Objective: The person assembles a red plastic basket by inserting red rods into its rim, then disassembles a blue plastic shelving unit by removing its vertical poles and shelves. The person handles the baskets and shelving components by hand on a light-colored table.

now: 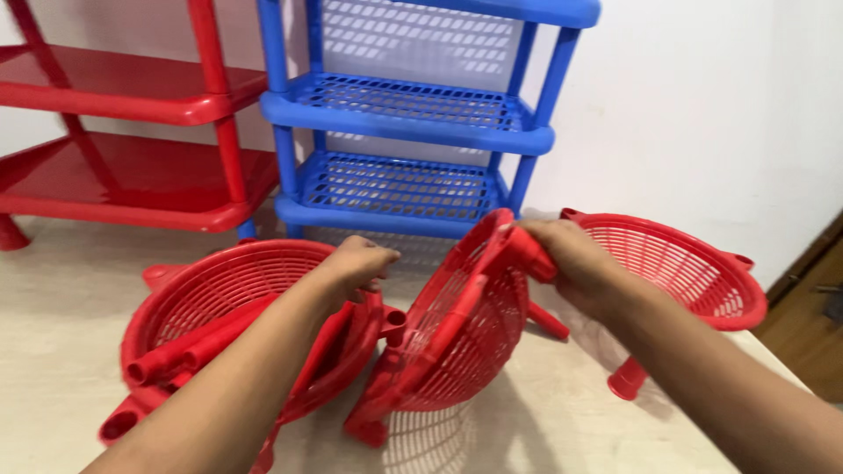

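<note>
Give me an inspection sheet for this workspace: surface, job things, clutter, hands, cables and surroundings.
Surface: pale beige floor.
Job's things: tilted round red plastic mesh basket, held on edge; second red mesh basket with loose red plastic tubes lying in it.
Clutter: third red mesh basket with a leg, behind the right arm.
Grippers: left hand on the second basket's rim; right hand, fingers closed on the tilted basket's top rim.
Cables: nothing seen.
Surroundings: red plastic shelf rack, blue plastic mesh shelf rack, white wall.
</note>
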